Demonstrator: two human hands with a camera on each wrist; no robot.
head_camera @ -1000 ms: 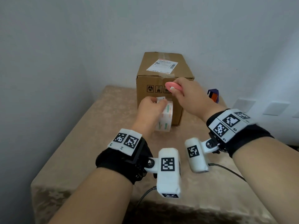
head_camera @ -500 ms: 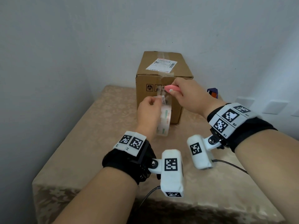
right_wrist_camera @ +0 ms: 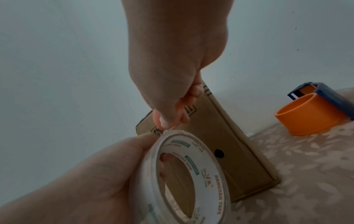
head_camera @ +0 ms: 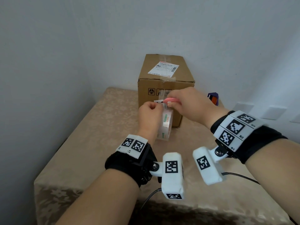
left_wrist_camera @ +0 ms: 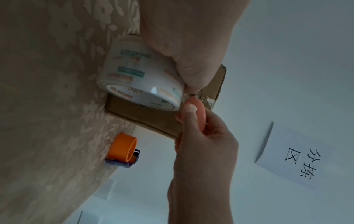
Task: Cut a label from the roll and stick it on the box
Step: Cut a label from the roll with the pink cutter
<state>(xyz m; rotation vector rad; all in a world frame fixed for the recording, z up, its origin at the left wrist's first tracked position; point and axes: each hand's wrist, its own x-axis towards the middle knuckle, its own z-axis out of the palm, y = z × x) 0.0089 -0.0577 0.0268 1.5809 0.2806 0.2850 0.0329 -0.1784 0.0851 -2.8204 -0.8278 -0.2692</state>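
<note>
The left hand grips the white printed tape roll upright before the brown cardboard box on the counter; the right hand pinches a pink cutter at its loose end.

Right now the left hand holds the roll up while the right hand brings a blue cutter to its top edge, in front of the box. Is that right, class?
Not quite: the cutter is pink, not blue, as the head view shows. The rest stands: the left hand holds the roll up, the right hand works at its top edge, in front of the box.
</note>
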